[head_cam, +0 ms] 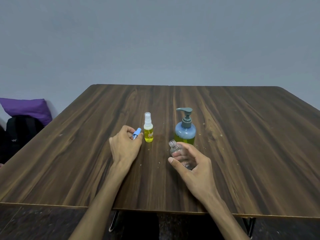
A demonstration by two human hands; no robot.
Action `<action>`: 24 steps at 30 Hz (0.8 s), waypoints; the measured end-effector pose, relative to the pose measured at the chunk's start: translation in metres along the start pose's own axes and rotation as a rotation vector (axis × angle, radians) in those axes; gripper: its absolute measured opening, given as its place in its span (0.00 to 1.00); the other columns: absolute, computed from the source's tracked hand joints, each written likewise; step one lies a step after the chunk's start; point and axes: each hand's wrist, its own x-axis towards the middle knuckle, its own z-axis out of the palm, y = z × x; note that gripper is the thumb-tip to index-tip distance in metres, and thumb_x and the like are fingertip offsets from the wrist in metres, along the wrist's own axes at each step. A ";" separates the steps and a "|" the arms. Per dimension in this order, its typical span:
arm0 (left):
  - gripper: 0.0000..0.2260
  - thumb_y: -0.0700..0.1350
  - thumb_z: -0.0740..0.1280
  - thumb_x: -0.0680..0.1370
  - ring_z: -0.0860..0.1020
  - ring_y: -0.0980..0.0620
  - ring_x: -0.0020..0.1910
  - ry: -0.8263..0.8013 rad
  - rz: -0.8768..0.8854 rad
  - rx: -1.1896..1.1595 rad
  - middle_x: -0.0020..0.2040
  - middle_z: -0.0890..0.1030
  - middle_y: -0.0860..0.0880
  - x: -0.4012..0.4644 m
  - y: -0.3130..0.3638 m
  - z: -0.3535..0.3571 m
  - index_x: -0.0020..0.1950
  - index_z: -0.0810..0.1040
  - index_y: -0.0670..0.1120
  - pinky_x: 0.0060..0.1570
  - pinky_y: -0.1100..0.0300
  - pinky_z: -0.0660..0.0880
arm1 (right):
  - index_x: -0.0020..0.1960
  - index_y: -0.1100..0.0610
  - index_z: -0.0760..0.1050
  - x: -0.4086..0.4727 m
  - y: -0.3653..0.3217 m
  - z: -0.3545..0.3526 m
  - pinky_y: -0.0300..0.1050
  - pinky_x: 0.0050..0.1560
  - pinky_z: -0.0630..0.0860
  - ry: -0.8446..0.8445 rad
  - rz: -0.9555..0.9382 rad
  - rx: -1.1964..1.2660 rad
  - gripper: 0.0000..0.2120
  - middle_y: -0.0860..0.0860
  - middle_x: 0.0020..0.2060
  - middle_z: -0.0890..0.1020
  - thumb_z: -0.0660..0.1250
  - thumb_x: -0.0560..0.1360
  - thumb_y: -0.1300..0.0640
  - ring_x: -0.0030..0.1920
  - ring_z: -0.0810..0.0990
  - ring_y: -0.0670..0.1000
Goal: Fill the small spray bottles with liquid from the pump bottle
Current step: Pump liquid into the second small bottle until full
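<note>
Near the table (242, 135) middle, right hand (194, 163) wraps an empty, tilted open bottle (180, 153) w/ fingers closed, left hand (125, 144) pinches its blue spray cap (136, 133); narrow neck vs pump bottle (185, 130) spout means liquid prob. misses and spills.

blue spray cap (137, 133): lower part hidden inside left hand (125, 144). clear bottle (180, 155): base covered by right hand (192, 163) fingers. label on filled spray bottle (148, 131), beside left hand: unreadable.

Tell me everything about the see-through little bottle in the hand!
The small clear bottle looks like see-through plastic and seems empty. Its cap is off, so the threaded neck is open. It tilts up and to the left, held above the table in the right hand, just in front of the pump bottle.
</note>
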 end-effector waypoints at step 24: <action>0.14 0.44 0.80 0.74 0.79 0.54 0.47 0.001 0.072 -0.246 0.52 0.82 0.53 -0.019 -0.003 -0.014 0.58 0.83 0.49 0.49 0.53 0.79 | 0.63 0.49 0.81 0.003 0.002 0.001 0.43 0.52 0.83 0.029 -0.024 -0.068 0.20 0.45 0.46 0.86 0.80 0.73 0.56 0.49 0.86 0.49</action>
